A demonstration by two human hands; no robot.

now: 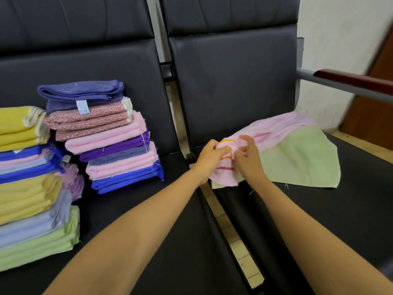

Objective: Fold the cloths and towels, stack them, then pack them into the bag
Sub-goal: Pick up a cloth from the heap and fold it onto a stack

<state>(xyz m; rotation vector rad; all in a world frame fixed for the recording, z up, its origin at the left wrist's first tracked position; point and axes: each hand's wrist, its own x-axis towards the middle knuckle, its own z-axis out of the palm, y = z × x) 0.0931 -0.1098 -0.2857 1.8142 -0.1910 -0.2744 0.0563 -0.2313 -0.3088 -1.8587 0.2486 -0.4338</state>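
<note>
two hands work one item: a pink terry towel with orange and red stripes (226, 161), on the right black padded seat (319, 209), over a pale green cloth (297, 160). judged light, limp, not slippery; best taken at the hem corners. left hand (209, 155) and right hand (248, 157) both pinch its near striped end.

The yellow-topped stack (19, 188) runs off the left edge. The pink towel (276, 128) covers part of the green cloth (302, 160).
</note>
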